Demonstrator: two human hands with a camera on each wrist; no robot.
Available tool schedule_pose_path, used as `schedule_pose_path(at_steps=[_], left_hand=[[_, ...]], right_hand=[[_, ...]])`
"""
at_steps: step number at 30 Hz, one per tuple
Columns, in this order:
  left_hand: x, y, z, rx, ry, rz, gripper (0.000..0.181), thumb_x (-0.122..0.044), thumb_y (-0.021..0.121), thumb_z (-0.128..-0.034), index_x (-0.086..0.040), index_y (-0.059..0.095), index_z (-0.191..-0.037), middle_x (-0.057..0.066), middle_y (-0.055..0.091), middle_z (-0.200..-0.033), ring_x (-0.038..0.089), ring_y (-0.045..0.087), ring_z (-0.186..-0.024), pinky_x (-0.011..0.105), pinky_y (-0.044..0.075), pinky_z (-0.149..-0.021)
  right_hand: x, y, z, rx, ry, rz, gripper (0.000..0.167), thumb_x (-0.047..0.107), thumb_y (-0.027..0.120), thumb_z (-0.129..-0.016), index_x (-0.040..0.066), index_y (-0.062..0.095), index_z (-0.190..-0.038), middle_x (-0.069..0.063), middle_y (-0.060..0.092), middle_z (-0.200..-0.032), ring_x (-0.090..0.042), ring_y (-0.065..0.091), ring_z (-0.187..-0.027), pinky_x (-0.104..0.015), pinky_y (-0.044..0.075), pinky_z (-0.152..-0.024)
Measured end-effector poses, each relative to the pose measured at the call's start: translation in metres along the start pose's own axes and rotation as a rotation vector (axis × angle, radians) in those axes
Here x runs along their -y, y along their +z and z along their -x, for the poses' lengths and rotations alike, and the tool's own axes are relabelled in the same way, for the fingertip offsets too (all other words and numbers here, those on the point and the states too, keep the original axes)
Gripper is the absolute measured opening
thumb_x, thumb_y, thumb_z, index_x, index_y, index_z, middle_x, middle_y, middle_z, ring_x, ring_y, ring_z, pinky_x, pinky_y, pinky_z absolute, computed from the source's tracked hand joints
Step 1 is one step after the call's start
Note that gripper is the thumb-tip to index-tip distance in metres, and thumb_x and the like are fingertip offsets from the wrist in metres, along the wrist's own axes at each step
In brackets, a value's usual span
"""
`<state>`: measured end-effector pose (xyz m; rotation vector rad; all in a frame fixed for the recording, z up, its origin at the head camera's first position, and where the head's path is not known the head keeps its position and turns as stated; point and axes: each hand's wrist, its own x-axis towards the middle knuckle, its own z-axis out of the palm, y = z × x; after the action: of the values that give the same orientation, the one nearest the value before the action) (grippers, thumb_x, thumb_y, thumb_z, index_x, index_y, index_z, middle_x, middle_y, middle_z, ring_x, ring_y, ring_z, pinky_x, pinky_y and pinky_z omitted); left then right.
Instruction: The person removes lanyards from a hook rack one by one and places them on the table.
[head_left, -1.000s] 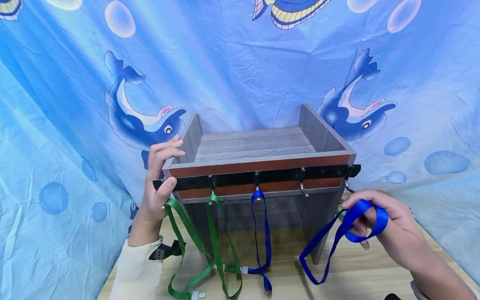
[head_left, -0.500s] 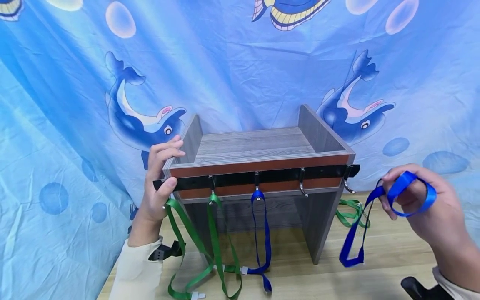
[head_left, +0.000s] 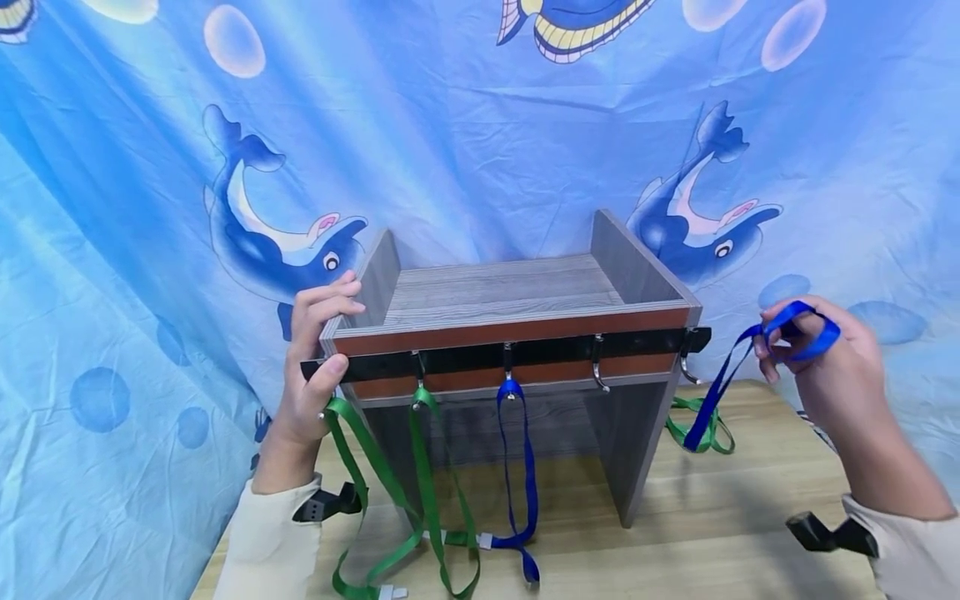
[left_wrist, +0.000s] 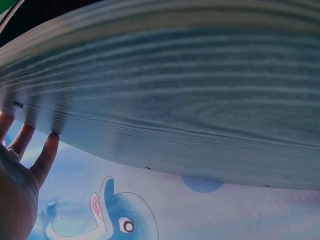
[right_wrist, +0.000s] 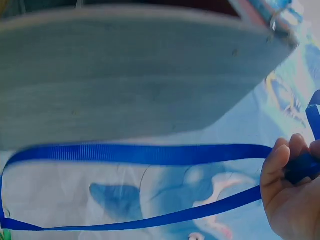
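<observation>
My left hand [head_left: 307,375] grips the left front corner of a small grey wooden shelf [head_left: 517,319], thumb on the black hook rail [head_left: 461,358] and fingers over the side panel. Beyond the shelf's right side, my right hand [head_left: 843,367] holds a bunched blue lanyard [head_left: 698,429] in the air. Its long loop stretches toward the shelf in the right wrist view, beside the panel. One green lanyard [head_left: 352,429] hangs at the rail's left end, another green lanyard [head_left: 422,454] on the hook beside it, and a second blue lanyard [head_left: 531,483] on the middle hook.
The fourth hook [head_left: 597,375] and the right-end hook [head_left: 687,367] carry no strap. A loose green lanyard [head_left: 684,403] lies on the wooden table [head_left: 720,533] right of the shelf. A blue dolphin-print curtain [head_left: 465,150] hangs behind.
My right hand has moved right and upward, away from the right-end hook, taking the blue lanyard along. The green lanyard on the table has come into fuller view. My left hand stays put.
</observation>
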<state>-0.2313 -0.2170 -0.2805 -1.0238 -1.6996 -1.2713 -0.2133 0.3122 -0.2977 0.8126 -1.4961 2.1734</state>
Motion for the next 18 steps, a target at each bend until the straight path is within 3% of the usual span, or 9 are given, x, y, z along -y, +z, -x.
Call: schedule_pose_path(at_steps=[5,9,15,18], left_hand=[[0.002,0.000,-0.003,-0.009,0.023,0.010,0.044,-0.021,0.046,-0.0894,0.012,0.058,-0.116,0.013,0.053,-0.147,0.037,0.037,-0.152,0.046,0.022,-0.126],[0.002,0.003,-0.004,0.004,0.028,0.053,0.042,-0.021,0.047,-0.0903,0.013,0.057,-0.114,0.012,0.057,-0.146,0.038,0.036,-0.153,0.048,0.021,-0.127],[0.001,0.004,-0.005,0.009,0.015,0.113,0.041,-0.027,0.050,-0.0938,0.008,0.058,-0.113,0.011,0.062,-0.149,0.037,0.028,-0.161,0.053,0.014,-0.131],[0.000,0.003,-0.005,0.006,0.020,0.141,0.040,-0.027,0.050,-0.0933,0.007,0.059,-0.112,0.011,0.064,-0.146,0.037,0.030,-0.160,0.054,0.015,-0.131]], right_hand=[[-0.010,-0.014,-0.017,-0.097,0.075,0.115,0.032,0.008,0.044,-0.111,-0.010,0.068,-0.102,-0.011,0.067,-0.093,-0.020,0.069,-0.074,-0.030,0.053,-0.050],[-0.019,-0.028,-0.019,-0.142,0.128,0.202,0.032,0.013,0.046,-0.111,-0.005,0.071,-0.103,-0.008,0.070,-0.096,-0.016,0.070,-0.080,-0.027,0.057,-0.056],[-0.044,-0.050,-0.016,-0.145,0.208,0.180,0.033,0.010,0.045,-0.111,0.002,0.075,-0.099,-0.004,0.075,-0.089,-0.013,0.072,-0.080,-0.026,0.058,-0.057],[-0.057,-0.058,-0.014,-0.142,0.246,0.166,0.033,0.007,0.045,-0.110,0.005,0.075,-0.098,-0.002,0.076,-0.087,-0.011,0.073,-0.078,-0.025,0.058,-0.056]])
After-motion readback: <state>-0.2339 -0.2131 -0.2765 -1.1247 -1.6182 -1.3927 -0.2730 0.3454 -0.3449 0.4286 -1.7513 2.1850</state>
